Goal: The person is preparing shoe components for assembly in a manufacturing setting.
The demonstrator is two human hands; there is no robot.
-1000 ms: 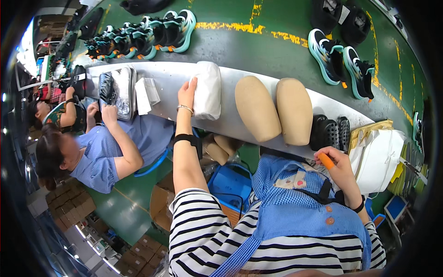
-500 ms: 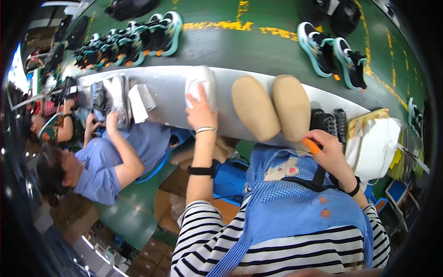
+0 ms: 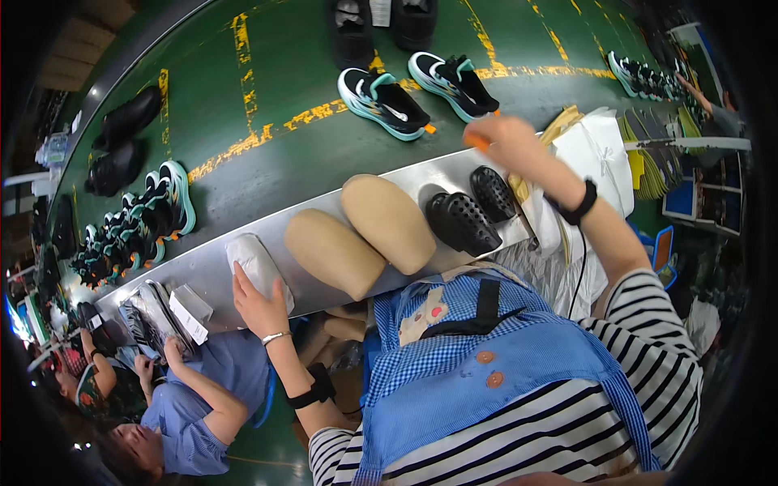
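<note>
My left hand (image 3: 261,305) rests with its fingers spread on the near end of a white paper-wrapped bundle (image 3: 256,261) on the metal bench. My right hand (image 3: 515,150), smeared by motion, is raised over the bench's far edge with its fingers curled. An orange piece (image 3: 476,142) shows at its fingertips; whether it is held or worn cannot be made out. Between my hands lie two rounded beige forms (image 3: 334,253) and two black perforated plastic shoe inserts (image 3: 462,223). Just beyond the bench, a pair of black, white and teal sneakers (image 3: 385,104) stands on the green surface.
White paper sheets (image 3: 596,154) are piled right of the inserts, with a dark rod (image 3: 523,219) beside them. Further sneakers (image 3: 134,219) stand in a row at far left. A co-worker in blue (image 3: 194,405) handles a plastic-wrapped shoe (image 3: 158,316) on my left.
The view has swung right. My right hand has risen from beside the beige form at my lap to the far side of the bench. My left hand has slid to the bundle's near end.
</note>
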